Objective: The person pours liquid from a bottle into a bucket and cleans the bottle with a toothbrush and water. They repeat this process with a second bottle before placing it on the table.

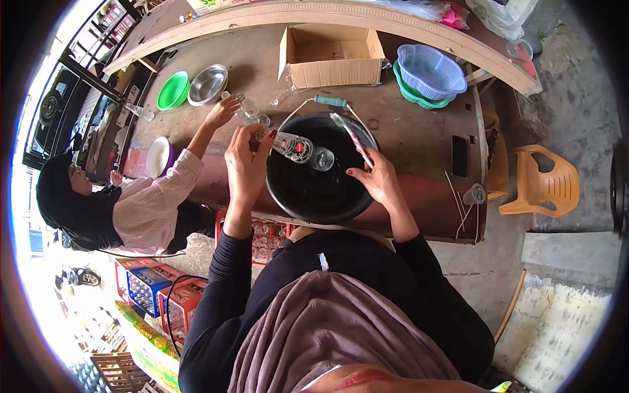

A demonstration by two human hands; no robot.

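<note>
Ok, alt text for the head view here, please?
Seen from above, a person's left hand holds a glass bottle over a black bucket, while the right hand holds a brush. To the left, a co-worker in a striped shirt handles another bottle on the brown counter, near a cardboard box and bowls.

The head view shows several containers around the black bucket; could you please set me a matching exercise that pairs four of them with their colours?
Things:
1. Bucket under the person's hands
2. Bowl nearest the co-worker's hand
3. Top basket right of the cardboard box
4. Chair at the right edge

Colours:
a. orange-yellow
b. pale blue
c. black
d. shiny metal

Pairs: 1-c, 2-d, 3-b, 4-a
</note>
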